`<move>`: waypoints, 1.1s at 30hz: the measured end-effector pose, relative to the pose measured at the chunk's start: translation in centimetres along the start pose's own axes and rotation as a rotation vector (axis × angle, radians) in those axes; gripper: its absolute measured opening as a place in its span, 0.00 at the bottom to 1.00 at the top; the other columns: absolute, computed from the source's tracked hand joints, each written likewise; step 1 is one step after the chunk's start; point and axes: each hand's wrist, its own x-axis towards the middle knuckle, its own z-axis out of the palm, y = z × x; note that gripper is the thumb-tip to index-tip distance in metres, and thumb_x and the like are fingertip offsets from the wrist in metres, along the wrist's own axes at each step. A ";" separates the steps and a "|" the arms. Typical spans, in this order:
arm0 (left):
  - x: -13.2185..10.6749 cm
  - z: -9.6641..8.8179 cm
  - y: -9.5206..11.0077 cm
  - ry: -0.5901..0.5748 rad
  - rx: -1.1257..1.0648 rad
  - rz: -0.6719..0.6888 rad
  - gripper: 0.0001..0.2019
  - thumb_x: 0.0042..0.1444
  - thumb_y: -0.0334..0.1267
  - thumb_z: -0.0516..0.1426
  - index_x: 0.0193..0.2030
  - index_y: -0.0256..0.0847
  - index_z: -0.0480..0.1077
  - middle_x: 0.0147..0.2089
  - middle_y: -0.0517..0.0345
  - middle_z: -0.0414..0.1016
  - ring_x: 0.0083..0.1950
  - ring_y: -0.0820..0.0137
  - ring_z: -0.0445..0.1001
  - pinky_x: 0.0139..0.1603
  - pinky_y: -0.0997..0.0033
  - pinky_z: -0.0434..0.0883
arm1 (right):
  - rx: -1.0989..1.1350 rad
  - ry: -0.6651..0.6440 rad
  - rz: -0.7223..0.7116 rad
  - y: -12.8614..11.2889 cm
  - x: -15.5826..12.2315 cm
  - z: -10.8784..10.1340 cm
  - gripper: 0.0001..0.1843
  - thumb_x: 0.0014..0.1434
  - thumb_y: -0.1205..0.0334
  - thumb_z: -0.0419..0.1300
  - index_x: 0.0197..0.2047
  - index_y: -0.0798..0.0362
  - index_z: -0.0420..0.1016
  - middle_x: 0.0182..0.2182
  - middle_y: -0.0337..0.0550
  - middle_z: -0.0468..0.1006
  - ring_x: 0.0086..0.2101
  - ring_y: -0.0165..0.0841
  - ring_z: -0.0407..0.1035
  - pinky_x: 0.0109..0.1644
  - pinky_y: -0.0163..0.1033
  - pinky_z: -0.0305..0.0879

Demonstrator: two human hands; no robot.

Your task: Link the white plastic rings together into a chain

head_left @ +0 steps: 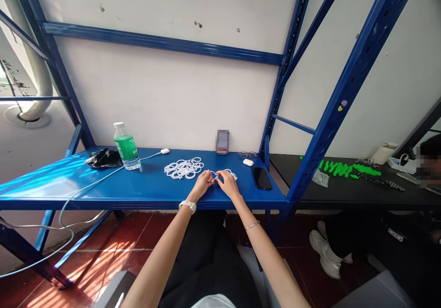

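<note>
Over the front of the blue table, my left hand [202, 184] and my right hand [228, 184] meet with fingers closed. Between their fingertips is a thin white ring [213, 173], partly hidden by the fingers. A loose pile of white rings [184, 167] lies just beyond and left of my left hand. More white rings [232, 173] show behind my right hand, which covers part of them. What material the rings are made of is too small to tell.
The blue table [113, 188] also bears a water bottle [127, 147], a black plastic bag [104, 158], a white cable, an upright phone-like device [222, 142], glasses [247, 154], a white earbud case [248, 162] and a black phone [262, 178]. Blue posts frame it. Rightward, a person sits by a black table [330, 195].
</note>
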 end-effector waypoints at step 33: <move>0.9 -1.0 -1.6 0.045 -0.105 -0.040 0.17 0.52 0.51 0.62 0.42 0.41 0.70 0.27 0.62 0.64 0.32 0.69 0.70 0.37 0.67 0.70 | 0.035 0.065 0.009 0.2 0.0 -0.2 0.13 0.68 0.64 0.50 0.44 0.51 0.75 0.39 0.49 0.80 0.42 0.40 0.73 0.47 0.43 0.68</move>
